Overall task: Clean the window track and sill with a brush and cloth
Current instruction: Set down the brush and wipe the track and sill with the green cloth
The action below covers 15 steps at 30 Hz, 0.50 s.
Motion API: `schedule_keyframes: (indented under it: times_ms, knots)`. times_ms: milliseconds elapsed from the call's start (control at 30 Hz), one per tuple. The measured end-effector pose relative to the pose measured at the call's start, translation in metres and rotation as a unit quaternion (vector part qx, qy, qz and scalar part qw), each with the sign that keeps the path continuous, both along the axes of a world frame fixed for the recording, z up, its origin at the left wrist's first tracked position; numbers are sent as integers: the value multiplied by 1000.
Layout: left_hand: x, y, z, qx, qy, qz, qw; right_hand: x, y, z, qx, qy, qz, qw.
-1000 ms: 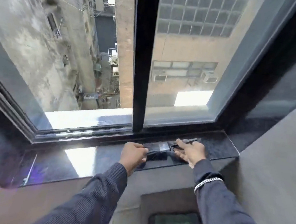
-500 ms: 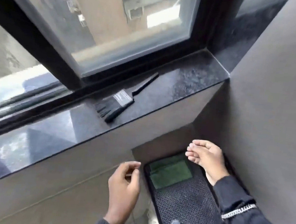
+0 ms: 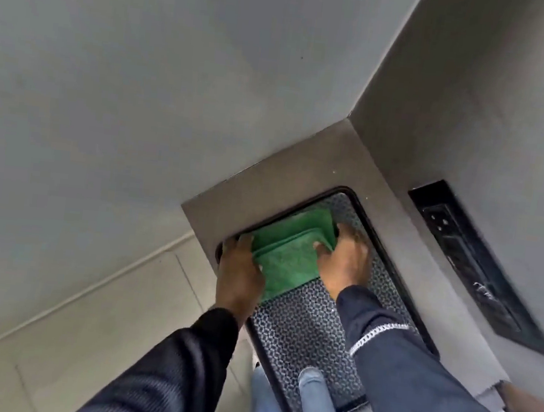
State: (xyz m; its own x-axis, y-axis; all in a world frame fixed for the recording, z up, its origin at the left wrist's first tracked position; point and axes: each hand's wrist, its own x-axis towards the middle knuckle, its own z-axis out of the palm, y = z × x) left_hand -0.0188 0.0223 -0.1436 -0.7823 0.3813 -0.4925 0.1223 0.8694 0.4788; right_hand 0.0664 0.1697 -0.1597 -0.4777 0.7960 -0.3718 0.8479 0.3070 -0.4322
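A folded green cloth (image 3: 287, 252) lies at the far end of a black patterned mat (image 3: 309, 330) set in a low grey ledge. My left hand (image 3: 240, 269) rests on the cloth's left edge with fingers curled around it. My right hand (image 3: 345, 259) presses on the cloth's right edge, fingers spread over the fold. Both hands touch the cloth, which still lies flat on the mat. The brush, window track and sill are out of view.
A clear spray bottle (image 3: 316, 408) stands at the mat's near end between my arms. A black socket panel (image 3: 479, 264) is set in the grey wall on the right. Pale floor tiles (image 3: 84, 320) lie to the left.
My view dropped from the sill, where the brush was left, down to the mat. Both hands moved down and forward onto the green cloth.
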Motion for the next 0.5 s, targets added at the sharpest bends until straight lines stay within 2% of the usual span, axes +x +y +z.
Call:
schedule_keyframes:
  times_ms: [67, 133, 300, 400, 500]
  knots:
    - [-1, 7, 8, 53, -13, 78, 995, -1, 1, 6, -24, 18, -12, 999]
    - [-4, 8, 26, 91, -25, 116, 989, 3, -1, 23, -28, 55, -10, 998]
    - [-15, -19, 142, 163, -9, 140, 977, 6, -21, 139, 0, 151, -8, 988]
    - [-24, -49, 237, 223, 56, 126, 965, 1, -38, 224, 0, 216, -17, 976]
    - [-41, -99, 326, 290, 137, 137, 937, -23, -74, 311, -32, 314, -18, 949]
